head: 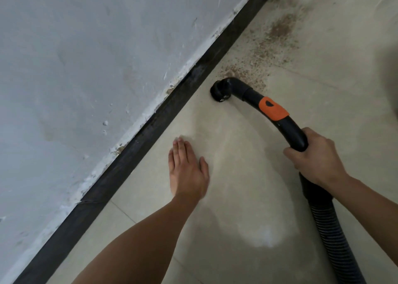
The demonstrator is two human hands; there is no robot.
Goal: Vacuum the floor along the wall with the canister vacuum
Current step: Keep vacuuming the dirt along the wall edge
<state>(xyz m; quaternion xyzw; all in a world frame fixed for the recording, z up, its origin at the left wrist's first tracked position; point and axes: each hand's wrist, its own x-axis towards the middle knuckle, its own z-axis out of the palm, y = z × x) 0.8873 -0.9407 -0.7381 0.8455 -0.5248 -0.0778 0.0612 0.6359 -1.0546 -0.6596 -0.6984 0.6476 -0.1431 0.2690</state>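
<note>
A black curved vacuum handle (pixel 277 115) with an orange band ends in a small round nozzle (pixel 218 91) that sits on the beige tiled floor (pixel 247 176), close to the dark baseboard (pixel 150 128). My right hand (pixel 314 156) grips the handle's rear end, where the ribbed black hose (pixel 331 230) runs off to the lower right. My left hand (pixel 187 169) lies flat on the floor with straight fingers, between the nozzle and me. Brown dust and crumbs (pixel 273 40) are strewn on the floor beyond the nozzle, along the wall.
The grey-white wall (pixel 86 68) fills the left side, its paint chipped above the baseboard. A pale whitish patch (pixel 260 234) marks the tile near my arms. The canister itself is out of view.
</note>
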